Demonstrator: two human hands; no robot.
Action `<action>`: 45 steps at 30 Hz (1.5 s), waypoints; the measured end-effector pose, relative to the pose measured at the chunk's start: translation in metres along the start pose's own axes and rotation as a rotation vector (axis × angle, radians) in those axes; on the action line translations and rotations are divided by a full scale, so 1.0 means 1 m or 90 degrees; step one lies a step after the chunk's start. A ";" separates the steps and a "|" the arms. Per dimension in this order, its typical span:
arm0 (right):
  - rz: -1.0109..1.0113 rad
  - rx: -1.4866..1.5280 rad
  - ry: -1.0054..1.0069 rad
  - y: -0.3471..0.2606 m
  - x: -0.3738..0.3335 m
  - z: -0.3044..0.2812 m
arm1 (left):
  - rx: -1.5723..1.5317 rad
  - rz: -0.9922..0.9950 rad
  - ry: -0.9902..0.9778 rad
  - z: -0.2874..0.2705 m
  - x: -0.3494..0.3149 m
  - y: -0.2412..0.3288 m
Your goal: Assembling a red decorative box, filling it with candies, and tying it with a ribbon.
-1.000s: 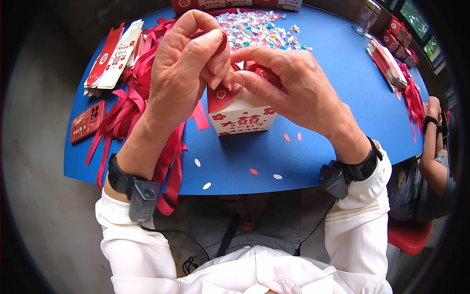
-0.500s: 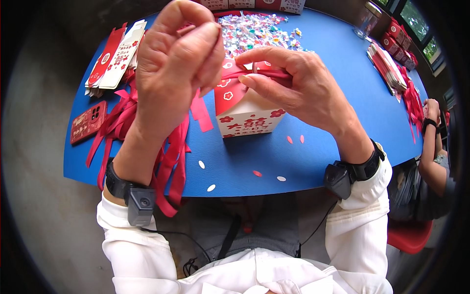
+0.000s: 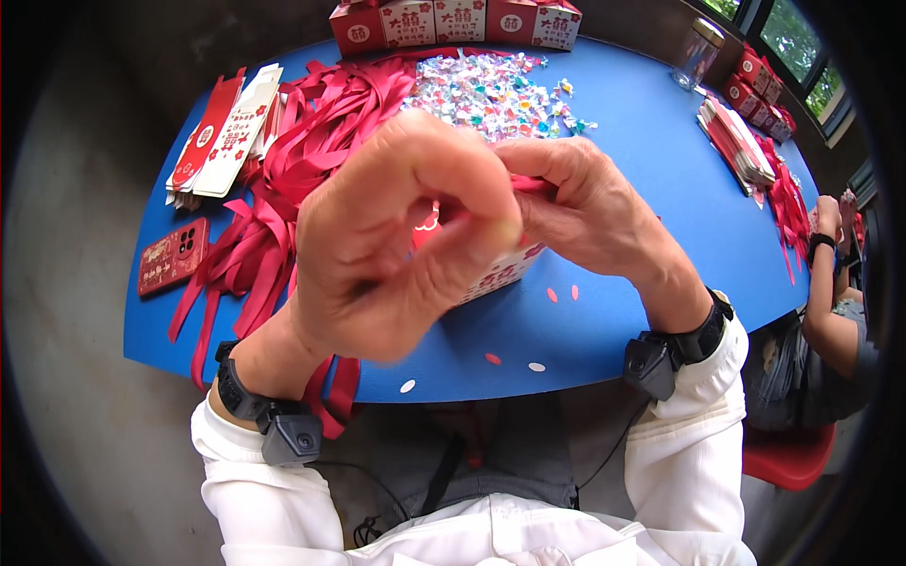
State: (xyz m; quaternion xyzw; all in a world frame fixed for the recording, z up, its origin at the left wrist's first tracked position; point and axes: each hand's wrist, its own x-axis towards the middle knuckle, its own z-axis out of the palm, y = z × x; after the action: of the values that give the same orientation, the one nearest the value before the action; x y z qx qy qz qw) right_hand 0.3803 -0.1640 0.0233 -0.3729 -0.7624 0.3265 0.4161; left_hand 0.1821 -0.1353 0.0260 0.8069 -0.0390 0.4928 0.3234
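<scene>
A small red and white paper gift box (image 3: 502, 279) stands on the table, mostly hidden behind my hands. My left hand (image 3: 396, 245) is raised in front of it, thumb and fingertips pressed together in a ring. Whatever its fingertips hold, if anything, is hidden, and the hand is a little blurred. To its right, my right hand (image 3: 599, 212) pinches a red ribbon (image 3: 533, 186) at the top of the box. The two hands' fingers nearly meet there.
Left are a heap of red ribbons (image 3: 330, 108), flat box cards (image 3: 231, 132) and a red phone (image 3: 174, 255). Wrapped candies (image 3: 491, 94) lie behind; finished boxes (image 3: 460, 24) line the back. A glass jar (image 3: 698, 54) and another person's arm (image 3: 824, 274) are at right.
My left hand has come down and to the right, from high above the table to in front of the box. My right hand stays at the ribbon. The view has tilted slightly upward.
</scene>
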 end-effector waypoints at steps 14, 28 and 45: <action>0.080 0.001 0.000 -0.010 0.002 -0.007 | 0.239 -0.326 -0.130 -0.013 0.004 -0.007; 0.080 0.008 0.073 -0.010 0.006 0.000 | 0.209 -0.252 -0.047 -0.009 -0.004 -0.018; 0.005 0.033 0.110 -0.014 0.009 0.000 | 0.148 -0.131 0.124 -0.005 -0.002 -0.024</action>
State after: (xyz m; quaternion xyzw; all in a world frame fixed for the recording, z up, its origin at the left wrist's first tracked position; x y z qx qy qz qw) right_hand 0.3727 -0.1637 0.0379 -0.3915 -0.7134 0.3142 0.4890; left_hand 0.1865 -0.1137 0.0142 0.7872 0.1325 0.5340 0.2786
